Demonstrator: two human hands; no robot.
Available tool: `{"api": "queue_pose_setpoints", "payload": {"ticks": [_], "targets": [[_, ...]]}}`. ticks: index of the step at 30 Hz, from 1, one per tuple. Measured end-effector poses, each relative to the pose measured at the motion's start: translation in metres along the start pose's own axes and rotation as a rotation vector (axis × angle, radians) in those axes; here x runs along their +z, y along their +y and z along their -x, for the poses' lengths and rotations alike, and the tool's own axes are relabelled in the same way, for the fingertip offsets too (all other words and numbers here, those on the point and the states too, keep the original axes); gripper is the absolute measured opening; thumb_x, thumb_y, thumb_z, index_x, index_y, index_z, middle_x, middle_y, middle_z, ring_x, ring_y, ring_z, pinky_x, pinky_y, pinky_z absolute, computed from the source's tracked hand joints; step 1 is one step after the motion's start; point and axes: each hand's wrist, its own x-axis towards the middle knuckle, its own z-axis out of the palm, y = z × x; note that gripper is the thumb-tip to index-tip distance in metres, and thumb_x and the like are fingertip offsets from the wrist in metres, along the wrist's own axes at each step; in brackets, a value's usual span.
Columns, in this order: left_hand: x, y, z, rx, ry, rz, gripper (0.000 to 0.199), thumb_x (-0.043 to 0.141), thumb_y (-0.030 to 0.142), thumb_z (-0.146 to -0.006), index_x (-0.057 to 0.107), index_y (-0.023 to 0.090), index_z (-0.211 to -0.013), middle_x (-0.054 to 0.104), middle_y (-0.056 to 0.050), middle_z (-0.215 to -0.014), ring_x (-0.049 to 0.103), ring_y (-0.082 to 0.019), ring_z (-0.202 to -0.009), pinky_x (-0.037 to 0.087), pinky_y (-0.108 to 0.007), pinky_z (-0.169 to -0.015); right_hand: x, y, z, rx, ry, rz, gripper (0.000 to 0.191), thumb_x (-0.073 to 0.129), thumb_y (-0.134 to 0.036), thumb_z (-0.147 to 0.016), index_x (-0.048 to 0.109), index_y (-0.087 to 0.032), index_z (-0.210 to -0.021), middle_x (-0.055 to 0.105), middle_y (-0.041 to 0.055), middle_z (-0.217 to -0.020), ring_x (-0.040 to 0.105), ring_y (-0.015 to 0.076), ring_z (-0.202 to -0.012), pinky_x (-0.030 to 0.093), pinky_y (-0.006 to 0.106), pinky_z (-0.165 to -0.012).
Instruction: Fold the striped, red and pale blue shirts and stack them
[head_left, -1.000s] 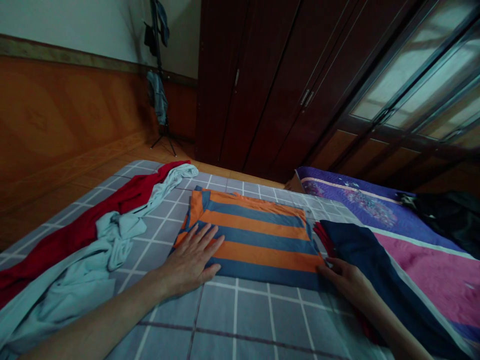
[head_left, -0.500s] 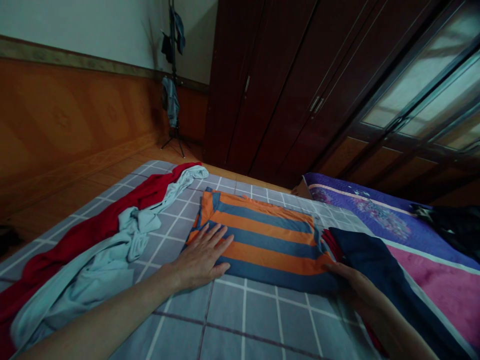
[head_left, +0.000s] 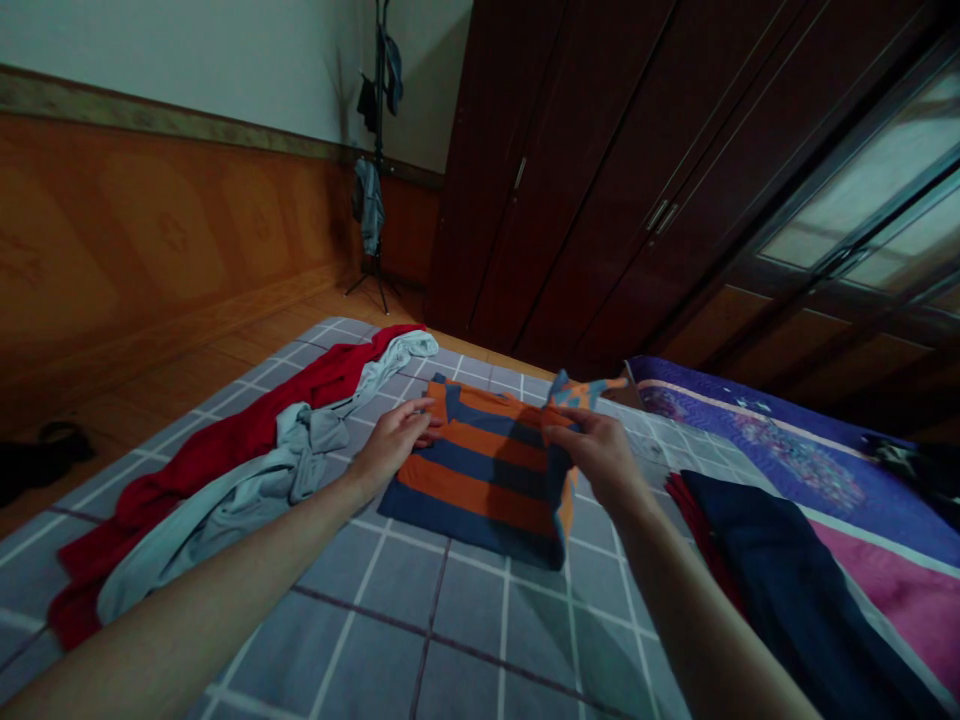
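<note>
A striped shirt [head_left: 487,455] in orange and blue-grey lies folded on the checked bedsheet [head_left: 465,640]. Its right end is lifted and bends upward, showing a paler inner side. My right hand [head_left: 596,445] pinches that raised end between thumb and fingers. On the shirt's left end rests my left hand [head_left: 397,440], its fingers a little bent and slightly apart, touching the cloth near the far left corner.
Left of the shirt lies a crumpled red and light-grey garment [head_left: 300,440]. Folded dark navy clothing [head_left: 765,560] with red cloth beneath is on the right, beside a purple and pink bedcover [head_left: 720,400]. Beyond stand a dark wardrobe [head_left: 592,180] and a coat stand [head_left: 379,130].
My right hand has moved left and up, lifting the shirt's right end and bending it inward. My left hand has slid from the shirt's middle-left toward its far left corner.
</note>
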Motion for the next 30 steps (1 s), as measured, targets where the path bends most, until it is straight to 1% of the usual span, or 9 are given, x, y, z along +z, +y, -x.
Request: {"api": "queue_pose_setpoints", "payload": {"ticks": [1, 3, 5, 8, 12, 16, 20, 25, 30], "targets": [[-0.002, -0.002, -0.001, -0.024, 0.000, 0.010, 0.049, 0.062, 0.042, -0.079, 0.055, 0.015, -0.119, 0.069, -0.010, -0.098, 0.067, -0.017, -0.077, 0.050, -0.029, -0.071, 0.023, -0.011, 0.002, -0.089, -0.054, 0.182, 0.031, 0.055, -0.021, -0.071, 0.070, -0.013, -0.097, 0.072, 0.0056, -0.078, 0.067, 0.0210, -0.068, 0.051, 0.027, -0.058], [-0.005, -0.006, -0.004, -0.059, -0.006, 0.020, 0.051, 0.063, 0.044, -0.078, 0.055, 0.015, -0.119, 0.070, -0.009, -0.094, 0.067, -0.016, -0.072, 0.050, -0.028, -0.068, 0.067, -0.025, 0.014, -0.157, -0.083, 0.267, 0.030, 0.055, -0.017, -0.071, 0.070, -0.014, -0.096, 0.072, 0.0081, -0.087, 0.067, 0.0231, -0.079, 0.050, 0.030, -0.069], [-0.007, -0.009, -0.006, -0.058, -0.019, 0.013, 0.052, 0.064, 0.046, -0.077, 0.056, 0.014, -0.117, 0.069, -0.009, -0.093, 0.067, -0.017, -0.074, 0.049, -0.028, -0.068, 0.104, -0.030, 0.032, -0.254, -0.200, 0.410, 0.030, 0.051, -0.015, -0.074, 0.068, -0.016, -0.099, 0.071, 0.0092, -0.091, 0.066, 0.0244, -0.085, 0.048, 0.032, -0.073], [-0.009, -0.014, -0.008, -0.025, -0.049, -0.018, 0.054, 0.066, 0.047, -0.076, 0.056, 0.013, -0.116, 0.069, -0.008, -0.095, 0.067, -0.019, -0.080, 0.049, -0.029, -0.071, 0.135, -0.024, 0.058, -0.344, -0.346, 0.637, 0.032, 0.049, -0.015, -0.076, 0.063, -0.015, -0.105, 0.068, 0.0122, -0.098, 0.065, 0.0259, -0.085, 0.046, 0.032, -0.068], [-0.009, -0.019, -0.010, 0.007, -0.081, -0.060, 0.057, 0.070, 0.035, -0.071, 0.053, 0.012, -0.120, 0.069, -0.006, -0.088, 0.066, -0.019, -0.079, 0.049, -0.029, -0.071, 0.137, -0.013, 0.069, -0.417, -0.337, 0.702, 0.033, 0.049, -0.015, -0.079, 0.058, -0.015, -0.111, 0.064, 0.0114, -0.100, 0.062, 0.0241, -0.087, 0.044, 0.030, -0.066], [-0.009, -0.021, -0.010, -0.001, -0.086, -0.055, 0.058, 0.070, 0.026, -0.069, 0.051, 0.012, -0.122, 0.068, -0.006, -0.091, 0.067, -0.018, -0.080, 0.050, -0.029, -0.071, 0.128, -0.012, 0.066, -0.433, -0.314, 0.733, 0.020, 0.047, -0.016, -0.082, 0.062, -0.018, -0.095, 0.063, 0.0071, -0.092, 0.060, 0.0202, -0.080, 0.038, 0.027, -0.062], [-0.009, -0.018, -0.009, -0.009, -0.096, -0.057, 0.054, 0.066, 0.029, -0.073, 0.051, 0.011, -0.122, 0.068, -0.007, -0.091, 0.067, -0.018, -0.078, 0.050, -0.029, -0.070, 0.126, -0.016, 0.069, -0.525, -0.264, 0.718, 0.019, 0.044, -0.015, -0.086, 0.062, -0.019, -0.089, 0.062, 0.0046, -0.089, 0.059, 0.0172, -0.077, 0.034, 0.026, -0.059], [-0.008, -0.017, -0.007, 0.016, -0.101, -0.079, 0.056, 0.066, 0.025, -0.072, 0.050, 0.011, -0.124, 0.067, -0.008, -0.095, 0.067, -0.020, -0.085, 0.051, -0.032, -0.075, 0.135, -0.006, 0.081, -0.592, -0.350, 0.799, 0.019, 0.045, -0.011, -0.084, 0.063, -0.017, -0.086, 0.063, 0.0062, -0.086, 0.058, 0.0181, -0.077, 0.034, 0.026, -0.058], [-0.008, -0.021, -0.008, 0.062, -0.120, -0.138, 0.060, 0.066, 0.015, -0.066, 0.051, 0.013, -0.124, 0.067, -0.008, -0.100, 0.065, -0.020, -0.087, 0.051, -0.034, -0.079, 0.136, -0.001, 0.085, -0.622, -0.362, 0.763, 0.019, 0.047, -0.010, -0.081, 0.065, -0.015, -0.085, 0.064, 0.0073, -0.086, 0.058, 0.0177, -0.077, 0.033, 0.025, -0.058]]}}
